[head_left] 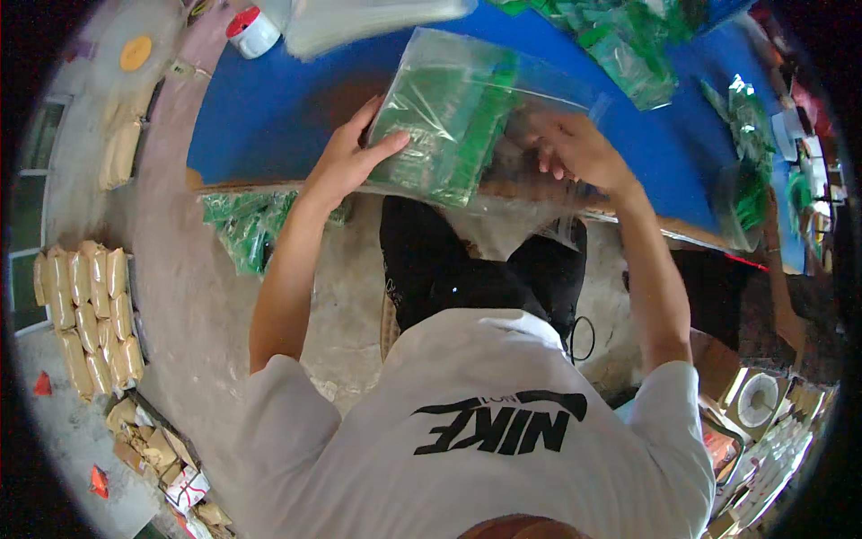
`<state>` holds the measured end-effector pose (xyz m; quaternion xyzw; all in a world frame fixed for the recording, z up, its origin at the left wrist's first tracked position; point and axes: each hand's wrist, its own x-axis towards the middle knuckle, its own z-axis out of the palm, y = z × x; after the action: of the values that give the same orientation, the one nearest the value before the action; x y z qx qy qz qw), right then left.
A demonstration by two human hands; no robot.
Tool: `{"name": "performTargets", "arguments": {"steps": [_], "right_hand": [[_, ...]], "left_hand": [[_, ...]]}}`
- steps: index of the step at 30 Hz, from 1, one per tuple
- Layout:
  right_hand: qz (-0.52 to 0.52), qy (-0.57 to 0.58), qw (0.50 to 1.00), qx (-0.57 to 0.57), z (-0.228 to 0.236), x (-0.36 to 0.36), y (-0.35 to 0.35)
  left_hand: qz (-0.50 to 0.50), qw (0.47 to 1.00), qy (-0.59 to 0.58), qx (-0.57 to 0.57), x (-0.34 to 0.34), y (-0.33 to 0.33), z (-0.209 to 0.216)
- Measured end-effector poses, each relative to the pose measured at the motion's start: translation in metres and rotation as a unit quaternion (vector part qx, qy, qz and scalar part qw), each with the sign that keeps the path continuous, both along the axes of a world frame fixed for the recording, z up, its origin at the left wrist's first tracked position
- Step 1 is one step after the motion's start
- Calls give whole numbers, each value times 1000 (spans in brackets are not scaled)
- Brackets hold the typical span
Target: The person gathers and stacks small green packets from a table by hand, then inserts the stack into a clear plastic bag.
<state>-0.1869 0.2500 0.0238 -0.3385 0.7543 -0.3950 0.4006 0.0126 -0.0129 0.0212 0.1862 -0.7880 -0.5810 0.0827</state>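
A clear plastic bag (pixel 422 67) with a stack of flat green packets (pixel 453 144) in it is held over the near edge of the blue table. My left hand (pixel 350 157) grips its left side, thumb on top and fingers underneath. At the bag's loose right end is my right hand (pixel 579 153), its fingers curled in, with the transparent film lying partly over them. Some of those fingertips are blurred and covered by the film.
A pile of green packets (pixel 620 45) lies at the blue table's (pixel 260 126) far right, near a stack of clear bags (pixel 368 22) and a white tape roll (pixel 253 32). More green packets (pixel 247 229) hang below the near edge. Filled brown bags (pixel 90 310) stand on the floor at left.
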Motion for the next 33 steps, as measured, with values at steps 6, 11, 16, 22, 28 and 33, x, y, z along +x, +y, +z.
{"name": "performTargets", "arguments": {"steps": [6,11,16,22,28,33], "right_hand": [[50,566,819,-80,-65,-14,-56],[-264,211,920,-198,-81,-15,-59],[-405,101,845,-334,-83,-36,-72],[-291,125,924,-215,-57,0,-57],[-268,108,945,-154,-76,-37,-81],[-330,112,926,-147,-61,-11,-68]], "left_hand": [[-21,989,-33,140,-57,-34,4],[-53,993,-4,101,-69,-33,-21],[-112,984,26,139,-66,-28,-10],[-72,982,42,169,-65,-54,-34],[-138,973,7,184,-74,-27,-9],[-83,984,36,154,-66,-47,-28]]}}
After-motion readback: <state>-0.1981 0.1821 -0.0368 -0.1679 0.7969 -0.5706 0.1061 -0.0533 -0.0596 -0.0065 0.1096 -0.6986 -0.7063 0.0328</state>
